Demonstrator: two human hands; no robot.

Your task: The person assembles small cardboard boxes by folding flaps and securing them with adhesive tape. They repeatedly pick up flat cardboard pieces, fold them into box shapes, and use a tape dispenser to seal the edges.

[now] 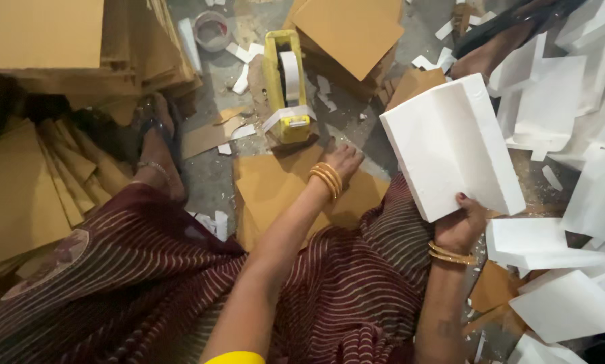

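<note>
Right hand (459,226): gripping the foam block (451,148) by its near edge.
Left hand (343,160): fingers pressed together on cardboard (275,185), tape dispenser (287,87) just beyond.

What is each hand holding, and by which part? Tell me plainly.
The right hand grips the white foam block by its near bottom edge. The left hand holds nothing; it rests on the brown cardboard sheet near the yellow tape dispenser.

A stack of flat brown cardboard sheets (39,61) is lying at the floor's upper left corner, with a small round grey tape roll (212,29) sitting beside it. Loose white foam offcuts (572,296) are piling along the floor's right edge.
</note>
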